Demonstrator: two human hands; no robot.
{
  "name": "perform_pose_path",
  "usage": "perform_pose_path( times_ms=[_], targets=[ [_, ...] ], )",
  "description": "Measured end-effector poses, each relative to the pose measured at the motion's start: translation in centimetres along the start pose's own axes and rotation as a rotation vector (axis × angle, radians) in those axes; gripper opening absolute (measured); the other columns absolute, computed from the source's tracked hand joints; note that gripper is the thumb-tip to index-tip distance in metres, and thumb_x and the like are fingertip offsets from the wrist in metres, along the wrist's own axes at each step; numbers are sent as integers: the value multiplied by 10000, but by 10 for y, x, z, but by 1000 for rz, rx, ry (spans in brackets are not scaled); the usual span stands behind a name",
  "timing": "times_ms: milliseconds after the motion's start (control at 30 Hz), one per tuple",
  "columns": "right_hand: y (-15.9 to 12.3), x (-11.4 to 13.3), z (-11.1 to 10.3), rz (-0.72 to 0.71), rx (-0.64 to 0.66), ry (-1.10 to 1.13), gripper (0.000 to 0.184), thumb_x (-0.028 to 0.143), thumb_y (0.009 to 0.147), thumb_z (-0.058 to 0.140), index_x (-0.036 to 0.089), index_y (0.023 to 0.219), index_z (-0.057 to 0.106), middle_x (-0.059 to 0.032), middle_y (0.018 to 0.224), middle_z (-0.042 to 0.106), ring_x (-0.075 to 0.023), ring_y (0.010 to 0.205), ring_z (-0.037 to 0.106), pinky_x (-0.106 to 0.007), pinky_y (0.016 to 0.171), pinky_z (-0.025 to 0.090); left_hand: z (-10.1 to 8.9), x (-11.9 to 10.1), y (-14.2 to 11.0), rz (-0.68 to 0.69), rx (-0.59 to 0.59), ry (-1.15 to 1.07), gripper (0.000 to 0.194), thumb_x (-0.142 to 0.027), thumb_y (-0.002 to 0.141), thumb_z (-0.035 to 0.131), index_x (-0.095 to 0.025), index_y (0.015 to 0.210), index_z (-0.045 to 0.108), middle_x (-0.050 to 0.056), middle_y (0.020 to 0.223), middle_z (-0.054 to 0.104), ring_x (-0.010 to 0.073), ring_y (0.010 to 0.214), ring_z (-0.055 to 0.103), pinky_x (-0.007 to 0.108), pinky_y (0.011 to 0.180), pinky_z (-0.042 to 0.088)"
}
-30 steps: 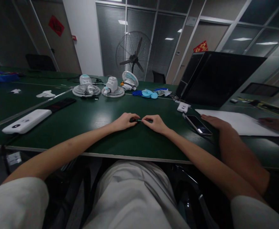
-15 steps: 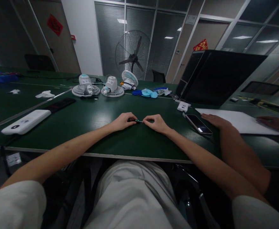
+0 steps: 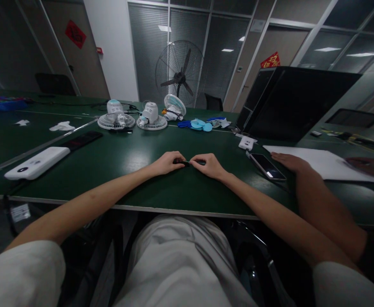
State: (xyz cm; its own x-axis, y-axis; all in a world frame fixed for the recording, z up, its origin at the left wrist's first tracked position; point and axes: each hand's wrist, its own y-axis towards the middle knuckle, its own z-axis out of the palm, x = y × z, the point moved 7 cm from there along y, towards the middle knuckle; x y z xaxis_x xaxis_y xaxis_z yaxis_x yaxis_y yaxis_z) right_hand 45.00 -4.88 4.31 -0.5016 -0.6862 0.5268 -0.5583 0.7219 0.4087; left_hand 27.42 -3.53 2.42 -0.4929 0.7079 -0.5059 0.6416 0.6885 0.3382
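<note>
My left hand (image 3: pixel 170 163) rests low over the green table (image 3: pixel 148 187), its thumb and fingers closed on a small, slim dark piece (image 3: pixel 184 163). Facing it, my right hand (image 3: pixel 208 164) pinches another slim dark piece (image 3: pixel 201 162), partly hidden by the fingers. The fingertips of both hands almost meet, and the two pieces point at each other end to end. Whether the pieces touch, and exactly what they are, is too small and dim to make out.
Several small white fans (image 3: pixel 151 115) stand at the back, beside light-blue fan blades (image 3: pixel 201 125). A white power bank (image 3: pixel 36 163) lies left, a phone (image 3: pixel 266 166) right. Another person's hand (image 3: pixel 291 161) rests on white paper (image 3: pixel 327 164), near a big black monitor (image 3: pixel 302 102).
My right hand has shifted slightly left, closer to my left hand. The bright green and silver bit that showed between the fingertips is no longer visible; a dark piece shows there instead.
</note>
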Motion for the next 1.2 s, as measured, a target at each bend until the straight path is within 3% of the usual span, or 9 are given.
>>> perform_pose_path(
  times_ms=[200, 500, 633, 800, 900, 967, 1033, 1100, 1200],
  targets=[
    [2, 8, -1, 10, -72, 50, 260, 381, 993, 622, 228, 1003, 833, -54, 1034, 823, -259, 968, 762, -372, 916, 562, -1, -1, 0, -17, -4, 21, 273, -366, 938, 693, -169, 1121, 741, 73, 1012, 688, 213, 888, 654, 341, 833, 521],
    [-3, -5, -14, 31, -132, 4, 257, 370, 1011, 620, 224, 1057, 826, -61, 1029, 816, -253, 938, 760, -379, 884, 563, -16, 2, -4, -71, -41, 6, 268, -371, 962, 675, -194, 1149, 749, 81, 1108, 712, 232, 1005, 668, 348, 876, 534],
    [-1, -16, -18, 79, -225, -32, 282, 395, 1016, 608, 208, 1045, 817, -65, 982, 810, -241, 868, 742, -356, 800, 542, -14, -21, -9, -8, 15, -92, 295, -389, 1018, 620, -204, 1238, 691, 85, 1244, 711, 233, 1106, 668, 345, 901, 534],
    [-3, -27, -24, 139, -353, -76, 312, 420, 1013, 599, 211, 980, 828, -47, 911, 800, -221, 770, 701, -334, 726, 491, 8, -66, -21, 186, 189, -131, 279, -333, 1075, 549, -245, 1329, 625, 89, 1388, 676, 228, 1276, 633, 386, 1112, 459],
    [-3, -28, -24, 149, -347, -64, 321, 433, 1010, 601, 210, 988, 831, -46, 893, 794, -216, 746, 686, -327, 691, 472, 17, -72, -25, 262, 239, -58, 272, -308, 1081, 531, -247, 1331, 620, 107, 1378, 681, 236, 1269, 641, 390, 1115, 459],
    [-3, -26, -24, 148, -336, -65, 335, 449, 1012, 596, 210, 992, 830, -47, 887, 791, -216, 742, 681, -328, 682, 466, 14, -63, -24, 283, 240, 11, 300, -304, 1083, 517, -235, 1361, 606, 123, 1368, 684, 244, 1257, 644, 392, 1100, 468],
    [-3, -26, -23, 146, -322, -68, 348, 466, 1015, 590, 211, 998, 827, -48, 881, 789, -215, 736, 676, -329, 678, 464, 0, -39, -24, 255, 225, 109, 332, -312, 1081, 504, -222, 1386, 595, 131, 1381, 677, 254, 1263, 637, 397, 1105, 464],
    [-4, -27, -23, 144, -312, -67, 355, 476, 1016, 588, 212, 1007, 825, -46, 867, 784, -211, 723, 668, -326, 668, 461, -26, 1, -30, 154, 197, 225, 359, -338, 1073, 495, -210, 1394, 593, 135, 1397, 669, 267, 1263, 636, 403, 1108, 462],
    [-4, -28, -23, 125, -307, -65, 339, 466, 1015, 599, 214, 1004, 825, -41, 851, 779, -208, 720, 666, -321, 658, 456, -84, 79, -58, -95, 127, 386, 416, -425, 1049, 485, -192, 1372, 607, 142, 1375, 684, 290, 1227, 662, 401, 1071, 489]
  ],
)
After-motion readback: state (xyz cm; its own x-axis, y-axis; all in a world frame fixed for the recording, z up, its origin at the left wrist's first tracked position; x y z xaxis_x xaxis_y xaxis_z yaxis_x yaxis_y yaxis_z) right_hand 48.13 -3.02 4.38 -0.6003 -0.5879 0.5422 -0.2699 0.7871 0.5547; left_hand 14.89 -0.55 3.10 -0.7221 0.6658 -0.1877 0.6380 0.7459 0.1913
